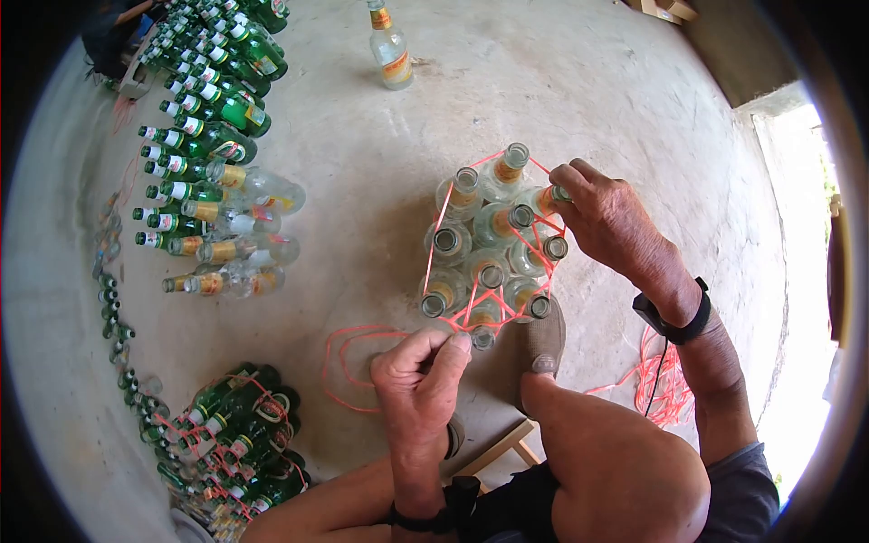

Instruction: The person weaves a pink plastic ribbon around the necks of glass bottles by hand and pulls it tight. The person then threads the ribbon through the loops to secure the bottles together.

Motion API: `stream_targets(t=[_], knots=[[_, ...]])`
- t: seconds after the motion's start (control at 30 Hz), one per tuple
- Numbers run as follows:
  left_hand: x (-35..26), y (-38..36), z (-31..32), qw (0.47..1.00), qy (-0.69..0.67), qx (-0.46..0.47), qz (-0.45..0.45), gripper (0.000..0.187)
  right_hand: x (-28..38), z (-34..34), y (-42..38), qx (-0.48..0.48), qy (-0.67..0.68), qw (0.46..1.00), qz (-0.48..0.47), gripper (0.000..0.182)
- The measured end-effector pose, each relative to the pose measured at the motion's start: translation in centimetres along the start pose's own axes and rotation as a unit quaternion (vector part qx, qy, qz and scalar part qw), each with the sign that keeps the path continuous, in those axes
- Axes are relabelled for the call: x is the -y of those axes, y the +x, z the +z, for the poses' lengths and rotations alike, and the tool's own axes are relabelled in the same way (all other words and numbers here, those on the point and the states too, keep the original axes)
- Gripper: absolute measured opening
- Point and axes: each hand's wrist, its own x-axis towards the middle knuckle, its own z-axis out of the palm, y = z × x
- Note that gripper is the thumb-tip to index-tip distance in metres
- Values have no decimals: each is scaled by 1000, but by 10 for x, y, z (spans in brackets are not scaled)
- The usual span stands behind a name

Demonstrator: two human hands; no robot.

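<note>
Head view, seen from beside: left hand [418, 380] pinches pink twine [490, 294] between thumb and forefinger; clear bottles [496, 224] stand just beyond it, twine-wrapped. Right hand [608, 213] angled inward, fingers curled at one bottle's mouth; grip on glass or twine, cannot tell. Shoe [543, 339] right of left hand, close by bottles. Green bottles [226, 109] far beyond it, leftward.

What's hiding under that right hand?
Part of a clear glass bottle shows beneath the right hand. Whatever the fingers cover cannot be seen.
</note>
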Motion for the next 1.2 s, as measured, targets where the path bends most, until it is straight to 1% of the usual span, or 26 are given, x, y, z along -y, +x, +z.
stream_targets(t=[0.17, 0.27, 0.37, 0.5, 0.57, 0.67, 0.77, 0.8, 0.9, 0.93, 1.07, 1.17, 1.2], knots=[[-6, -3, 0, 999, -32, 8, -40, 18, -10, 3, 6, 2, -7, 999, -52, 22], [0, -2, 3, 999, -13, 32, -2, 17, -14, 2, 15, -3, -2, 996, -84, 24], [10, -5, 9, 998, -33, 56, 18, 16, -18, 2, 26, 17, 8, 993, -113, 25], [4, -11, 23, 996, -17, 87, -3, 15, -19, 4, 45, 21, 10, 987, -161, 24], [-1, -12, 29, 995, -20, 94, -14, 15, -15, 0, 57, 42, 22, 983, -179, 21], [3, -16, 47, 990, -53, 131, 7, 17, -11, 2, 74, 62, 27, 974, -218, 17], [10, -22, 63, 985, -67, 159, -2, 18, -1, 3, 88, 92, 20, 960, -262, 18], [17, -25, 71, 982, -89, 166, 6, 18, 2, 3, 92, 101, 16, 954, -281, 21], [18, -27, 83, 981, -103, 166, 5, 19, 19, -1, 99, 144, 28, 945, -293, 25], [18, -26, 84, 980, -110, 168, -2, 20, 21, 1, 99, 127, 40, 942, -309, 22], [7, -18, 79, 986, -72, 150, 0, 21, 26, 3, 93, 118, 60, 957, -259, 33], [-3, -12, 72, 991, -42, 126, 1, 21, 22, 10, 77, 23, 11, 980, -199, 42], [-6, -9, 66, 993, -22, 119, -6, 19, 24, 12, 68, -83, 22, 976, -200, 20]])
